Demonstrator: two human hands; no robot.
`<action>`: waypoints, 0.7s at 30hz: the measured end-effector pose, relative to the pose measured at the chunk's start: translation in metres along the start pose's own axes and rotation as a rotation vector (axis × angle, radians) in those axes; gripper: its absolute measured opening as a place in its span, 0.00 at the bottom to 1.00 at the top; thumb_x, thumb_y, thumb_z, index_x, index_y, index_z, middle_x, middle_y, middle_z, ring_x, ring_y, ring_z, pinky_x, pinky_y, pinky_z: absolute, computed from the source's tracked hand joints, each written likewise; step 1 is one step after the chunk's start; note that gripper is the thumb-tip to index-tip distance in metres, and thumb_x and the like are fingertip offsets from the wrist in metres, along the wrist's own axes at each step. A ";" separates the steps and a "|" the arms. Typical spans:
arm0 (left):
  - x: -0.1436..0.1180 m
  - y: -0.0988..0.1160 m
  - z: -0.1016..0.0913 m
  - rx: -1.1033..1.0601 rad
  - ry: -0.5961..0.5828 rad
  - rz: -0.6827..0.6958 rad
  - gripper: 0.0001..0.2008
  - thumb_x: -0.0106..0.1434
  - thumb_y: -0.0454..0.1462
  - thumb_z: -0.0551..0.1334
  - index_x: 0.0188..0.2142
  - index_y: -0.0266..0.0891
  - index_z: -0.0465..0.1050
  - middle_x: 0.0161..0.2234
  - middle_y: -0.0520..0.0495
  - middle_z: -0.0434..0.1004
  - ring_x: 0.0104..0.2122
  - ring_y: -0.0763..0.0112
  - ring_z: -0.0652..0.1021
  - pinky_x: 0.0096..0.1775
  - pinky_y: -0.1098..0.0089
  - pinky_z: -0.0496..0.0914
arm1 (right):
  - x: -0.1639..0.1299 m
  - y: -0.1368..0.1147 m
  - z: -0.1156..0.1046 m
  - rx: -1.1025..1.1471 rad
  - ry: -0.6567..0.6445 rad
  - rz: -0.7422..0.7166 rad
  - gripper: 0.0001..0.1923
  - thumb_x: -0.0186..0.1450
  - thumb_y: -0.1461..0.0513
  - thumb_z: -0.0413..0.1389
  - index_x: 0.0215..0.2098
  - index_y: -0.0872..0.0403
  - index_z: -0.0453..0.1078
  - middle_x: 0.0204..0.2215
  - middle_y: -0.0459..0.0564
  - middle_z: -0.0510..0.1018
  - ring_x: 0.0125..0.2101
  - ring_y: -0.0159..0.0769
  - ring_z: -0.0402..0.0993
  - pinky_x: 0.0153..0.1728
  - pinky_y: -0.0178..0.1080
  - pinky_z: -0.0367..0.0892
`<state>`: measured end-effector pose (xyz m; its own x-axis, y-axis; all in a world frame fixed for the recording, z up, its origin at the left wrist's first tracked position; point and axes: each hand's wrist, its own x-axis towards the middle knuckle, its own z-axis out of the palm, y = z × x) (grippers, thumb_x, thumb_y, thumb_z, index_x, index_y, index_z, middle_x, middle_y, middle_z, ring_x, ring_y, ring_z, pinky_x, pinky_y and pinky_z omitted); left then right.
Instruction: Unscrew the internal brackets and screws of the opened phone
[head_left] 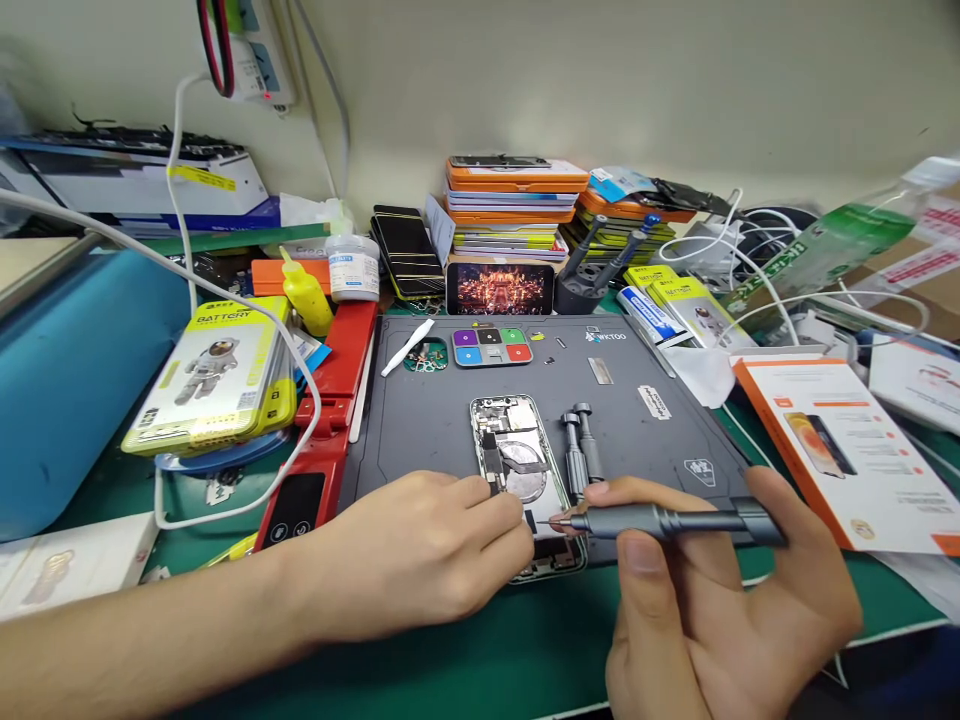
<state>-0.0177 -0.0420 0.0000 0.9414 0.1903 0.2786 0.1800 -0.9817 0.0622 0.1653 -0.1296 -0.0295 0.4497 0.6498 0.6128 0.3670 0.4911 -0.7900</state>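
Centrally, coloured screws tray (492, 347) on mat (660, 440)

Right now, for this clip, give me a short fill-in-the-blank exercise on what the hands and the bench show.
1. The right hand holds a grey ____ by its shaft.
2. Its tip points at the opened phone, which lies on a ____ work mat.
3. The left hand rests on the phone's ____ end.

Missing words: screwdriver; grey; near

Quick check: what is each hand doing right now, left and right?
Left hand: fingers curled, resting on the opened phone; whether it pinches anything cannot be told.
Right hand: closed on the grey screwdriver, tip at the phone.
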 end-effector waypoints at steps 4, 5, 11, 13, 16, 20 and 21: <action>0.000 -0.001 0.002 -0.001 -0.007 -0.004 0.09 0.81 0.30 0.54 0.43 0.37 0.72 0.42 0.46 0.79 0.31 0.66 0.74 0.27 0.64 0.65 | 0.002 -0.001 -0.001 -0.008 0.012 -0.033 0.37 0.69 0.72 0.61 0.72 0.45 0.60 0.44 0.49 0.83 0.41 0.38 0.82 0.41 0.44 0.81; -0.001 -0.001 0.002 -0.006 -0.012 -0.005 0.10 0.81 0.30 0.53 0.44 0.37 0.72 0.43 0.45 0.80 0.31 0.67 0.74 0.27 0.64 0.64 | 0.002 -0.001 -0.001 -0.014 0.018 -0.045 0.37 0.69 0.72 0.61 0.72 0.45 0.60 0.43 0.49 0.83 0.41 0.39 0.82 0.42 0.46 0.81; 0.002 -0.003 0.003 -0.061 -0.056 0.000 0.14 0.82 0.31 0.51 0.44 0.37 0.75 0.42 0.48 0.80 0.32 0.66 0.74 0.26 0.61 0.64 | 0.005 -0.002 0.000 -0.041 0.035 -0.075 0.36 0.69 0.72 0.61 0.72 0.46 0.61 0.41 0.48 0.83 0.39 0.40 0.83 0.45 0.52 0.82; 0.003 -0.003 0.003 -0.065 -0.074 -0.006 0.13 0.82 0.31 0.51 0.45 0.37 0.74 0.41 0.49 0.79 0.32 0.66 0.75 0.27 0.61 0.64 | 0.004 -0.002 0.001 -0.046 0.031 -0.077 0.37 0.69 0.72 0.61 0.72 0.46 0.61 0.42 0.48 0.83 0.40 0.39 0.83 0.46 0.50 0.82; 0.004 -0.004 0.003 -0.072 -0.078 -0.015 0.14 0.83 0.32 0.50 0.46 0.37 0.74 0.41 0.49 0.79 0.33 0.65 0.75 0.28 0.60 0.65 | 0.005 -0.003 0.001 -0.044 0.012 -0.091 0.37 0.68 0.73 0.60 0.72 0.46 0.61 0.42 0.48 0.83 0.41 0.38 0.83 0.45 0.48 0.82; 0.005 -0.005 0.004 -0.073 -0.062 -0.028 0.15 0.83 0.32 0.49 0.49 0.36 0.74 0.42 0.49 0.79 0.34 0.64 0.76 0.28 0.59 0.66 | 0.007 -0.005 0.002 -0.051 -0.010 -0.099 0.37 0.69 0.74 0.59 0.72 0.45 0.61 0.43 0.47 0.82 0.42 0.36 0.83 0.46 0.45 0.82; 0.005 -0.006 0.005 -0.070 -0.056 -0.031 0.15 0.83 0.31 0.49 0.49 0.36 0.75 0.42 0.49 0.79 0.34 0.64 0.76 0.28 0.59 0.66 | 0.008 -0.006 0.002 -0.055 -0.011 -0.094 0.38 0.69 0.74 0.58 0.72 0.45 0.61 0.43 0.47 0.82 0.43 0.35 0.83 0.47 0.44 0.81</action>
